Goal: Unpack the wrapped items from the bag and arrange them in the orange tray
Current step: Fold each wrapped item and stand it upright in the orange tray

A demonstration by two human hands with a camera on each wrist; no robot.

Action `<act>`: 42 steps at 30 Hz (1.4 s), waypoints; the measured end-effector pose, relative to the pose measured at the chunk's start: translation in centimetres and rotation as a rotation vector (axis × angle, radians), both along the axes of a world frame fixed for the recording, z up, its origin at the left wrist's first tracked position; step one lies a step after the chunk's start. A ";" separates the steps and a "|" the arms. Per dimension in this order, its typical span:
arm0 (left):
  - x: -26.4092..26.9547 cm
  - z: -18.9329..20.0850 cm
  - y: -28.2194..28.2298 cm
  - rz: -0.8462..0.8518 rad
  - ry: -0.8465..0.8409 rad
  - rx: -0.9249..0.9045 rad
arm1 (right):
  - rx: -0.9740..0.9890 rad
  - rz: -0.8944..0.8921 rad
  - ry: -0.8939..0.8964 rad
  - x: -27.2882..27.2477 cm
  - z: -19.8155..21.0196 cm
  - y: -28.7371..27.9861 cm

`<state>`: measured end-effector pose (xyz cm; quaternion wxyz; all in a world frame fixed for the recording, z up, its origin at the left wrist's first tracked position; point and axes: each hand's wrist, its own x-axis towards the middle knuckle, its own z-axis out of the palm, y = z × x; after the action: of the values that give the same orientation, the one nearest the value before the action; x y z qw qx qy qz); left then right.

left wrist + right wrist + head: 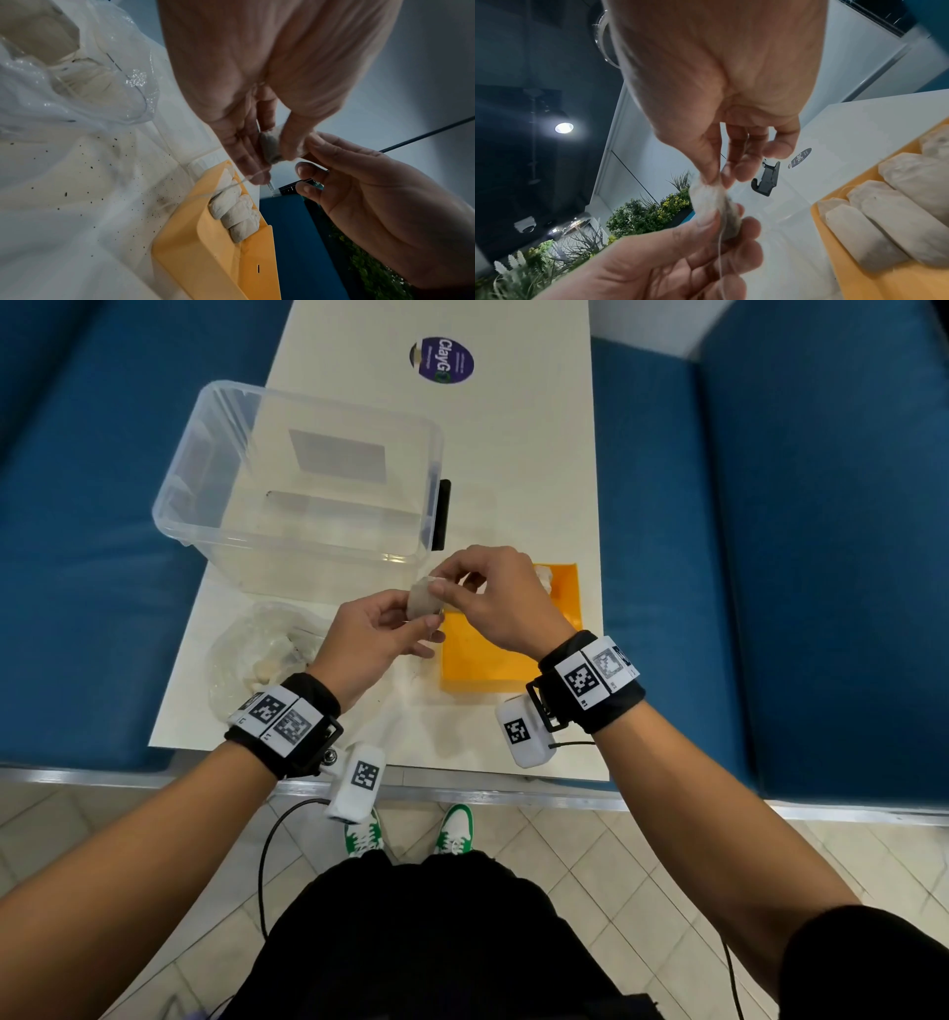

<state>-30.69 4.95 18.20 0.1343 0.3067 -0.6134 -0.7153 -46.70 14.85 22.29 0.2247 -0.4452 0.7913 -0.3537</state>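
Head view: left hand [377, 629] and right hand [495, 598] both pinch one tea bag [425, 603], held above the orange tray's [493, 654] near-left edge, long axis roughly upright. Five bags [895, 225] lie side by side in tray. Plastic bag [257, 654] left on surface [513, 454]; clear bin [303, 474] behind.

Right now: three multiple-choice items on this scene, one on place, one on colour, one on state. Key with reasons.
1. Where is the plastic bag?
A. inside the clear box
B. on the table, left of the tray
C. on the floor

2. What colour is the tray?
A. orange
B. green
C. black

3. How is the tea bag held?
A. lying loose in the tray
B. by the left hand alone
C. pinched by the left hand and the right hand

Key: B, the bag lies beside the tray; A, its floor is orange; C, fingers of both hands pinch it.
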 end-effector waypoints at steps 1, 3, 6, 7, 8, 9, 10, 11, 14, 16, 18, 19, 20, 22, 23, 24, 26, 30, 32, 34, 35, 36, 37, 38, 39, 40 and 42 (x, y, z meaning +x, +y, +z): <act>-0.1 0.0 0.0 0.018 0.000 0.002 | -0.010 0.004 -0.005 -0.1 -0.1 0.1; -0.2 -0.1 0.1 0.035 -0.004 0.009 | -0.024 0.018 -0.006 -0.2 -0.1 0.3; -0.3 0.0 0.2 0.015 -0.018 0.023 | -0.033 0.027 0.015 -0.3 0.1 0.5; -0.4 -0.1 0.2 0.004 -0.034 0.021 | -0.043 0.019 0.023 -0.5 0.2 0.6; -0.4 -0.1 0.2 -0.006 -0.057 0.016 | -0.056 0.002 0.031 -0.8 0.3 0.8; -0.5 -0.2 0.2 -0.014 -0.086 0.007 | -0.069 -0.016 0.039 -1.4 0.5 1.1; -0.5 -0.3 0.2 -0.016 -0.114 -0.006 | -0.074 -0.031 0.048 -2.1 0.8 1.5; -0.4 -0.4 0.1 -0.012 -0.140 -0.018 | -0.068 -0.044 0.063 -3.0 1.0 1.9; -0.2 -0.6 0.0 0.016 -0.200 -0.043 | -0.010 -0.101 0.139 -6.0 1.4 3.4; -0.1 -0.6 0.1 0.010 -0.217 -0.045 | 0.041 -0.168 0.195 -8.2 1.1 4.3; 0.0 -0.7 0.1 -0.003 -0.227 -0.049 | 0.098 -0.215 0.226 -10.0 0.3 5.0; 0.0 -0.7 0.1 -0.008 -0.232 -0.052 | 0.133 -0.226 0.238 -10.8 -0.2 5.3; 0.0 -0.7 0.2 -0.011 -0.237 -0.054 | 0.170 -0.230 0.250 -11.4 -0.8 5.5; 0.0 -0.9 0.3 -0.019 -0.244 -0.057 | 0.255 -0.236 0.267 -12.3 -2.1 5.8; -0.1 -0.9 0.3 -0.022 -0.245 -0.058 | 0.294 -0.237 0.276 -12.6 -2.7 5.8; -0.1 -0.9 0.4 -0.025 -0.246 -0.058 | 0.335 -0.235 0.283 -12.8 -3.3 5.8; -0.2 -0.8 0.3 -0.030 -0.245 -0.059 | 0.418 -0.235 0.305 -12.8 -4.2 5.6; -0.1 -0.9 0.0 -0.025 -0.244 -0.060 | 0.555 -0.228 0.409 -12.2 -4.9 5.2; 0.0 -1.0 -0.2 -0.020 -0.245 -0.062 | 0.584 -0.204 0.478 -11.9 -5.0 4.9; 0.1 -1.0 -0.4 -0.015 -0.246 -0.063 | 0.594 -0.168 0.568 -11.8 -5.2 4.6; 0.1 -1.0 -0.5 -0.013 -0.246 -0.063 | 0.595 -0.155 0.610 -11.9 -5.4 4.4; 0.2 -1.0 -0.6 -0.009 -0.246 -0.063 | 0.597 -0.157 0.634 -12.0 -5.5 4.2; 0.2 -1.0 -0.7 -0.005 -0.246 -0.064 | 0.602 -0.165 0.650 -12.1 -5.7 4.0; 0.2 -1.0 -0.8 -0.004 -0.246 -0.065 | 0.608 -0.171 0.659 -12.2 -5.9 3.8; 0.2 -1.0 -0.8 -0.003 -0.247 -0.066 | 0.612 -0.172 0.669 -12.4 -6.0 3.6; 0.2 -1.0 -0.8 -0.003 -0.248 -0.065 | 0.611 -0.170 0.680 -12.6 -6.1 3.5; 0.2 -1.0 -0.9 -0.003 -0.248 -0.060 | 0.609 -0.159 0.679 -13.0 -6.2 3.2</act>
<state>-30.51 4.07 17.25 0.0652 0.3878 -0.6469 -0.6534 -59.65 18.06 16.06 0.0453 -0.3874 0.9197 0.0445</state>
